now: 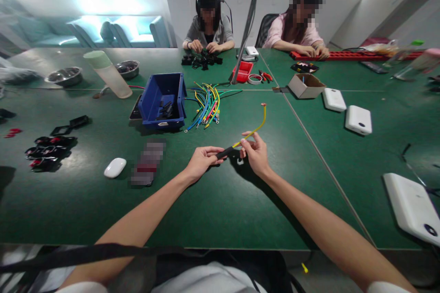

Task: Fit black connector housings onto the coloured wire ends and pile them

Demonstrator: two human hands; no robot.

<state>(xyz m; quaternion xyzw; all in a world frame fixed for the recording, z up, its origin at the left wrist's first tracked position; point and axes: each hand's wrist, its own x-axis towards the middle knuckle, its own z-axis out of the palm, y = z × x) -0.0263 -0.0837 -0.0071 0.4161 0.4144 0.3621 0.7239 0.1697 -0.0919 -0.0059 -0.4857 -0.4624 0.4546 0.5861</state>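
Observation:
Above the near middle of the table, my left hand is closed around a dark, tube-like black piece. From the right end of this piece comes a yellow wire, which bends upward to a bare copper-coloured tip. My right hand pinches the wire between thumb and fingers, close to the black piece. A small white item shows just under my right hand; its kind is unclear. Beyond my hands lies a loose bundle of coloured wires, some with ring terminals. Left of the bundle, a blue bin holds small black parts.
A white earbud case and a blurred-out phone lie left of my arms. Black-and-red parts are farther left. White power banks sit to the right. Across the table, two people work near a slanted pole and an open box.

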